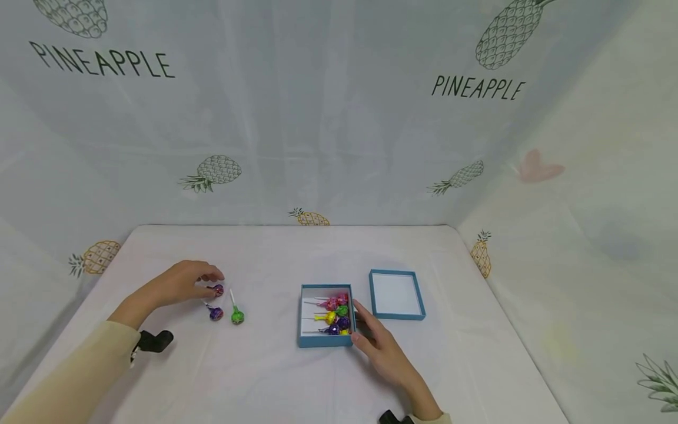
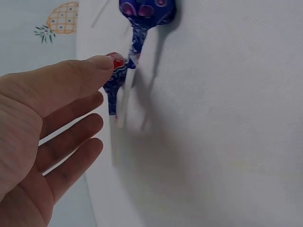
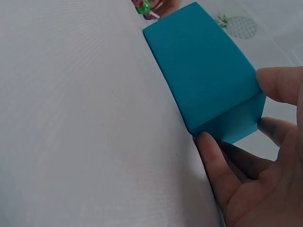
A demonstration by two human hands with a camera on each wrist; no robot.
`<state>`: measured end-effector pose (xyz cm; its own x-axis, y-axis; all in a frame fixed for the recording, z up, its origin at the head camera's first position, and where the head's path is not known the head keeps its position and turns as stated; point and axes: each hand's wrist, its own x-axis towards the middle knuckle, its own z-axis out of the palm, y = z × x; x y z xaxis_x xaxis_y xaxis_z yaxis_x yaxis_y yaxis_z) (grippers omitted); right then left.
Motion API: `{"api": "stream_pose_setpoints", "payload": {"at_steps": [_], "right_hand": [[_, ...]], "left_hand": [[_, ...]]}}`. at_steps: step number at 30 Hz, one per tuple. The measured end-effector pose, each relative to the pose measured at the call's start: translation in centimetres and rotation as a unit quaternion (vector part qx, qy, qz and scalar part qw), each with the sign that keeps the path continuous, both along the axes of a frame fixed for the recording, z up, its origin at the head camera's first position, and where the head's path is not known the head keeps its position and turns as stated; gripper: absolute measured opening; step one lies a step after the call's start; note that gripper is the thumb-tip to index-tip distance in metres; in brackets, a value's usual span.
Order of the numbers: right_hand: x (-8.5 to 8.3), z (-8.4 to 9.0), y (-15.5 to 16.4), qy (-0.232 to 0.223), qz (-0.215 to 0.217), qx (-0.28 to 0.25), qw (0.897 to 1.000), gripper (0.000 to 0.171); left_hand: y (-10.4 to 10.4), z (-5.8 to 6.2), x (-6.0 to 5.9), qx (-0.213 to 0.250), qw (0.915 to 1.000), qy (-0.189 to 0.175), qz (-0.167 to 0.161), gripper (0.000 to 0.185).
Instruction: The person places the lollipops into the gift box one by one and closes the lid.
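Sleeve [image 1: 63,377], pale yellow, at the near left edge, leading to the left hand [image 1: 177,284], whose fingers are loosely extended and grip nothing; the thumb tip touches a red-and-blue wrapped lollipop [image 1: 218,289] lying on the white table [image 1: 265,377]. Just beside it: a purple lollipop [image 1: 215,313], then a green lollipop [image 1: 237,316], both lying flat with sticks pointing away. Centre: open blue box [image 1: 303,315] with white floor, holding several lollipops [image 1: 336,315] in pink, green, yellow and purple, heads gathered at its right side, sticks pointing left. Right hand [image 1: 384,350] holds the box's near right corner, thumb on one wall and fingers on the other. Just right of the box, apart from it: blue lid [image 1: 396,294], lying upturned. Backdrop [image 1: 339,118]: cloth printed with pineapples and the word PINEAPPLE.
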<state>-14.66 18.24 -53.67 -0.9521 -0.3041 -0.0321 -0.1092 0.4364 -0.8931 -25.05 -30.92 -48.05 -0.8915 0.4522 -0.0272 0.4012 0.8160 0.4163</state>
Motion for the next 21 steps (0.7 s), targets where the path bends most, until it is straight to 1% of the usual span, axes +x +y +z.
{"api": "stream_pose_setpoints", "payload": {"at_steps": [5, 13, 17, 21], "right_hand": [[0.0, 0.0, 0.1, -0.001, 0.002, -0.005, 1.000, 0.063], [-0.1, 0.0, 0.2, 0.000, 0.006, -0.007, 1.000, 0.064], [-0.1, 0.0, 0.2, 0.002, 0.007, -0.006, 1.000, 0.063], [-0.1, 0.0, 0.2, 0.004, 0.007, -0.003, 1.000, 0.063]], "left_hand": [[0.2, -0.3, -0.1, 0.003, 0.9998, -0.017, 0.003, 0.024], [-0.1, -0.8, -0.3, 0.003, 0.9998, -0.020, -0.004, 0.017], [0.1, -0.6, -0.3, 0.001, 0.9999, -0.014, -0.001, 0.015], [0.6, 0.2, -0.6, -0.004, 0.9999, 0.009, 0.005, 0.016]]}}
